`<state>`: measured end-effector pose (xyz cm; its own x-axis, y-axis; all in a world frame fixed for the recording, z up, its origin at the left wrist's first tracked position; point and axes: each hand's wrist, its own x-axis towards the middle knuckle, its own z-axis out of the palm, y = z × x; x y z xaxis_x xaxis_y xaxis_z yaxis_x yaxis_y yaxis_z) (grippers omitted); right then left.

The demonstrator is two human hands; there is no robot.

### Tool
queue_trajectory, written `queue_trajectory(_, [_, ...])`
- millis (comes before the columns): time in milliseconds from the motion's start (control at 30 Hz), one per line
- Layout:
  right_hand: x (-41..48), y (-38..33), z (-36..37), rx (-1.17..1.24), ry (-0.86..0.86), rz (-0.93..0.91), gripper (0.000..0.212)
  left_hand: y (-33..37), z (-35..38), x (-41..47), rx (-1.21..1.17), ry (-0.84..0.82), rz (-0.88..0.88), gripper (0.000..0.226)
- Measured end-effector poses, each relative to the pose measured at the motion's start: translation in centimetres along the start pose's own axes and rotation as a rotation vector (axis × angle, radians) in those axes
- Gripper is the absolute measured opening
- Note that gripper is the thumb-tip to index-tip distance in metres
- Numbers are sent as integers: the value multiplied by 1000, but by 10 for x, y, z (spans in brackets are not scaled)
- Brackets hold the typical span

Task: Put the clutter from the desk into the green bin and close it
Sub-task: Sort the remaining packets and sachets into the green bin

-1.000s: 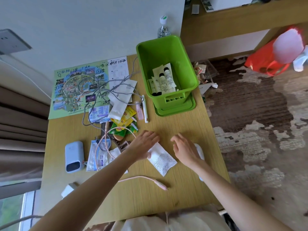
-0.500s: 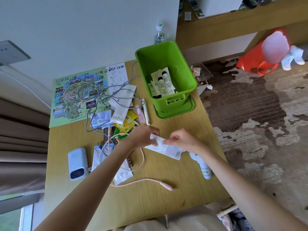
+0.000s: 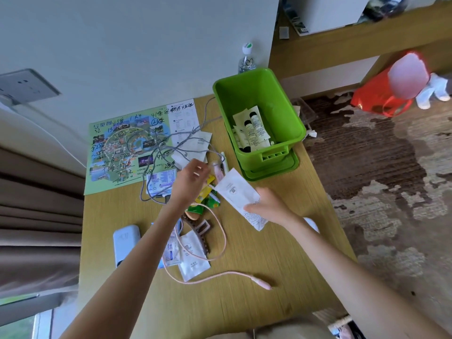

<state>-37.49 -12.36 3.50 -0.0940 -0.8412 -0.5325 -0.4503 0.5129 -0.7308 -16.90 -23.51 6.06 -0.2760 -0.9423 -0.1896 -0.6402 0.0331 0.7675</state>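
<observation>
The green bin [image 3: 291, 111] stands open at the desk's far right, on its green lid [image 3: 291, 167], with several white sachets inside. My right hand [image 3: 266, 206] grips a white sachet [image 3: 234, 192] just above the desk, in front of the bin. My left hand [image 3: 190, 178] reaches over the clutter pile, fingers loosely curled above a grey cable [image 3: 156, 152] and white packets [image 3: 198, 143]; nothing is plainly held. Yellow and green packets [image 3: 205, 196], a brown hair clip [image 3: 199, 228], a pink cable [image 3: 220, 275] and more white sachets [image 3: 193, 263] lie on the desk.
A green map sheet [image 3: 122, 148] lies at the far left of the wooden desk [image 3: 244, 302]. A pale blue power bank [image 3: 124, 241] sits at the left edge. A water bottle [image 3: 247, 57] stands behind the bin. A white tube [image 3: 311, 222] lies under my right forearm.
Both hands lifted the white sachet off the desk. My left hand let it go and moved up-left over the clutter. My right hand kept it and carried it toward the bin.
</observation>
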Motion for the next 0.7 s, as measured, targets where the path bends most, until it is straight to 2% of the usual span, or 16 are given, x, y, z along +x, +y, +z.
queue_trajectory(67, [2,0,1,43,36,46,25,-16,-4,11,144,84,-141,16])
queue_trajectory(167, [7,-3,3,97,84,72,25,-33,-5,26,335,80,-259,32])
queue_trajectory(433, [20,-7,18,186,179,70,23,-39,16,62,675,0,-238,82])
queue_trajectory(567, [22,-9,27,209,176,95,12,-37,20,69,764,15,-216,69])
queue_trajectory(700, [21,-15,33,222,174,75,9,-31,9,69,653,-11,-156,56])
